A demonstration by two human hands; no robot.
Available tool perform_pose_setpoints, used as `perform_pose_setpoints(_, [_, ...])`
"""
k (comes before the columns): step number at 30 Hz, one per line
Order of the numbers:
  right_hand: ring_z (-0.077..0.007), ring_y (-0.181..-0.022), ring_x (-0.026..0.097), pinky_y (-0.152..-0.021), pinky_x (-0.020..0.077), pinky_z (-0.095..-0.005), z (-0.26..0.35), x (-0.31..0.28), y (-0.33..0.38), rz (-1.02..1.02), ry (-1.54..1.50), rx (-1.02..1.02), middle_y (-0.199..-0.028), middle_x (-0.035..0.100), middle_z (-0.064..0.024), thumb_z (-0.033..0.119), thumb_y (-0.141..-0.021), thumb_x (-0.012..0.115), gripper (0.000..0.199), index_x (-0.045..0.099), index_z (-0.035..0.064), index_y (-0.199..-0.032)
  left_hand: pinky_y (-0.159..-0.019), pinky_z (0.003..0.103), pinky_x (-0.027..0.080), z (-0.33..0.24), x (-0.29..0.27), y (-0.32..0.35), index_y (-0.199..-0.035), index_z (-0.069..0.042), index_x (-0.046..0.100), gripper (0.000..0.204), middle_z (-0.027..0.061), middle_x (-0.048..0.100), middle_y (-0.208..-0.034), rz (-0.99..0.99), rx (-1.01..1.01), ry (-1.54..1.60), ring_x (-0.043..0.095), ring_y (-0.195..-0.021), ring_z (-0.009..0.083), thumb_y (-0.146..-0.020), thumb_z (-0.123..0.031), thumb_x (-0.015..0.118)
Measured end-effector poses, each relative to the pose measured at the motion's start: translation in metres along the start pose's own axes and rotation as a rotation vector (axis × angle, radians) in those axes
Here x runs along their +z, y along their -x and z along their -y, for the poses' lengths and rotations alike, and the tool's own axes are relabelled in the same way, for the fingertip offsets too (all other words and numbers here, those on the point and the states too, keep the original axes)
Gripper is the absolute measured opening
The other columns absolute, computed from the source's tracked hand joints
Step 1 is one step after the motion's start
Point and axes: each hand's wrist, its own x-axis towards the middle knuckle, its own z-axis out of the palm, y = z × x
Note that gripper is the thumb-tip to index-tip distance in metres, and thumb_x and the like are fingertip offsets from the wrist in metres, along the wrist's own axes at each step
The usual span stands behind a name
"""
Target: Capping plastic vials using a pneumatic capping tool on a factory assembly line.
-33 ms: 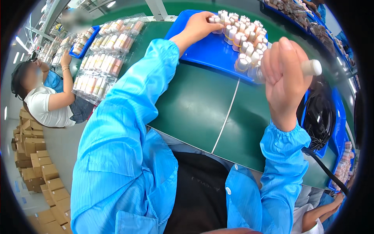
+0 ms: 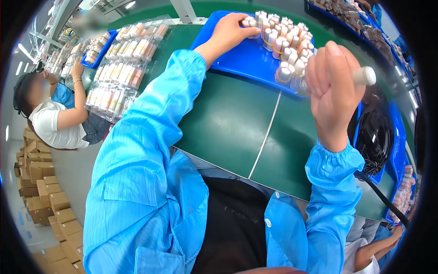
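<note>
My left hand [image 2: 230,34] is at the far left part of a blue tray [image 2: 242,61]. Its thumb and fingers curl around a bundle of small white-capped bottles [image 2: 249,22]. Beside that bundle stand many more upright bottles [image 2: 284,36] with white caps and pinkish bodies, some banded together in groups. Raised over the tray's right end, my right hand [image 2: 333,75] is closed in a fist around a small bottle, whose white cap [image 2: 365,76] sticks out to the right. The fist hides the rest of that bottle.
On the left, bagged bottles [image 2: 114,73] lie in rows on the green table [image 2: 223,118], near a seated person [image 2: 52,109]. A black plastic bag [image 2: 374,132] sits in a blue tray at right. Cardboard boxes [image 2: 45,178] are stacked on the floor.
My left forearm has shifted very slightly to the left. My right hand stays nearly in place, its fist still closed.
</note>
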Motion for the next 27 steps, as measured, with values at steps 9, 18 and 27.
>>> perform_pose_setpoints(9, [-0.0068, -0.047, 0.028, -0.045, 0.0224, -0.0267, -0.016, 0.005, 0.007, 0.04, -0.116, 0.184, -0.054, 0.031, 0.0017, 0.019, -0.1, 0.048, 0.04, 0.034, 0.0105, -0.064, -0.063, 0.03, 0.052, -0.068, -0.033, 0.133, -0.102, -0.003, 0.067, 0.048, 0.008, 0.061, -0.09, 0.093, 0.446, 0.018, 0.062, -0.075, 0.0215, -0.07, -0.031, 0.089])
perform_pose_setpoints(18, [-0.0066, -0.046, 0.029, -0.045, 0.0237, -0.0255, -0.041, 0.017, 0.018, 0.076, 0.001, 0.247, -0.054, 0.032, 0.0019, 0.02, -0.1, 0.048, 0.038, 0.038, 0.0091, -0.065, -0.065, 0.031, 0.055, -0.067, -0.019, 0.153, -0.106, -0.002, 0.066, 0.05, 0.0087, 0.06, -0.094, 0.202, 0.307, 0.117, 0.064, -0.074, 0.0227, -0.073, -0.032, 0.087])
perform_pose_setpoints(27, [-0.0066, -0.046, 0.028, -0.045, 0.0225, -0.0254, -0.053, 0.018, 0.027, 0.099, 0.104, 0.228, -0.053, 0.031, 0.0022, 0.021, -0.1, 0.048, 0.04, 0.037, 0.0097, -0.064, -0.071, 0.033, 0.056, -0.071, -0.018, 0.154, -0.107, -0.004, 0.067, 0.045, 0.0092, 0.061, -0.093, 0.214, 0.28, 0.078, 0.066, -0.08, 0.0237, -0.074, -0.028, 0.086])
